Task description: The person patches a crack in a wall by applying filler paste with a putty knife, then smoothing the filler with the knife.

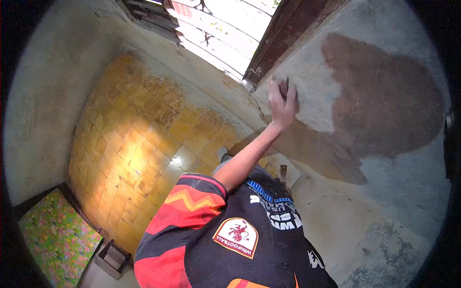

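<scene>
Head view (directions taken from the centre of the field, twelve at the top). The left hand is at about two o'clock, raised in front of the blue-grey wall; whether the two touch cannot be determined. Its fingers are bent, with a dark gap or small dark item between them; blur prevents telling whether they are spread, pressed together or pinching anything. The grip of the right hand cannot be told from this view. The wall, the surface nearest the left hand, occupies the sector from about one to four o'clock. Between two and three o'clock it bears a large brown patch, shadow or stain being indistinguishable; a band of similar tone runs beneath the wrist.

At twelve o'clock is a bright barred window, bounded at one o'clock by a dark wooden frame. Near the frame's lower corner, just beside the fingers, is a small whitish piece. A yellow tiled floor, partly sunlit, spreads around nine o'clock. At eight o'clock is a green floral cover, with a small wooden box just beside it at half past seven. The wearer's black-and-red shirt fills six o'clock.
</scene>
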Available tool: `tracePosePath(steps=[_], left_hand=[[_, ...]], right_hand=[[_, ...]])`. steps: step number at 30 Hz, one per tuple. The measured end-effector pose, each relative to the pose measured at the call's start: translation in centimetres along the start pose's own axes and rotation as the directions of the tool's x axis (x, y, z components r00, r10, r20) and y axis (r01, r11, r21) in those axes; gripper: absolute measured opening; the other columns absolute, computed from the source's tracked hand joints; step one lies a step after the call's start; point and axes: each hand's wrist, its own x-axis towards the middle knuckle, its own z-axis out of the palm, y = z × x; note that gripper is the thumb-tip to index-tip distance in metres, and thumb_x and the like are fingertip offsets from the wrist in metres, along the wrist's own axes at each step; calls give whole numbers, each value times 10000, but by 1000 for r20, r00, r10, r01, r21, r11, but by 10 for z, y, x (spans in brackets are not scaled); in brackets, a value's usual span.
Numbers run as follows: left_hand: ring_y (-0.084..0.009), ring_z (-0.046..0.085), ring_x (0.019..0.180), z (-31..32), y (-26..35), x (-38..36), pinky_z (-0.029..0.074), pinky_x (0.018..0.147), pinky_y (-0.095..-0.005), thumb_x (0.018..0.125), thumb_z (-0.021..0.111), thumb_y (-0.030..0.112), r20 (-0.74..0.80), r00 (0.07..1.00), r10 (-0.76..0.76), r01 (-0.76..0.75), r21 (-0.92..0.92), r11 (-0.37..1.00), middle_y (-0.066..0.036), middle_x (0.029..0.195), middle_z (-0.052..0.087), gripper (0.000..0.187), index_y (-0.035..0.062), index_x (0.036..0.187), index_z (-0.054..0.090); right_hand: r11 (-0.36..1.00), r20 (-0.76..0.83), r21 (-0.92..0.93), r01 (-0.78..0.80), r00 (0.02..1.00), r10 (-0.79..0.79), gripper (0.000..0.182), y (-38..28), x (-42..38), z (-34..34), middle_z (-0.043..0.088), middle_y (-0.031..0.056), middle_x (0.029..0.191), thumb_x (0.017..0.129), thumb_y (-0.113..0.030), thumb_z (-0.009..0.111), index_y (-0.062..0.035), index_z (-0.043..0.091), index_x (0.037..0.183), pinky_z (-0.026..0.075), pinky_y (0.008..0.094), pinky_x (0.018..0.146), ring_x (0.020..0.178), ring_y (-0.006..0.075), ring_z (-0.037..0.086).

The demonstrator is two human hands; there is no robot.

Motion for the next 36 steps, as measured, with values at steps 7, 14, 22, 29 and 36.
tracePosePath(steps=[7,14,22,29,36], left_hand=[[-225,389,750,5,-9,-19,347,685,-359,895,571,203,-42,968,-248,244,-84,966,-101,808,381,250,5,905,419],[-269,453,714,11,-60,-39,383,671,-396,901,559,238,-28,981,-192,191,-10,981,-122,801,441,277,-18,989,502],[-314,642,936,-71,-195,-233,479,818,-383,902,558,314,23,669,-743,698,325,638,-203,988,666,362,-8,1046,639],[-179,605,784,-279,-209,-430,481,733,-345,872,608,277,-866,265,-424,891,52,451,-109,872,667,350,-37,1025,622],[-284,638,830,-332,-145,-566,507,770,-400,865,573,268,-874,47,-484,994,87,-60,-176,868,658,313,1,1028,592]], right_hand=[[998,40,-54,-9,999,12,300,5,3,-17,666,183,778,851,-315,586,-42,656,956,494,451,633,715,341,647],[986,153,-163,39,988,-14,295,20,24,-46,667,177,777,842,-310,597,-44,655,955,494,446,629,710,329,648],[907,403,-407,108,912,72,290,63,97,-106,667,170,777,832,-305,610,-45,653,954,494,441,625,703,315,649],[848,564,-251,467,783,-264,206,127,185,-123,588,61,601,775,-274,677,-86,617,834,439,319,447,484,158,562],[628,475,-521,578,808,-348,389,140,121,-91,655,204,782,767,-313,663,31,622,944,497,453,683,714,345,652]])
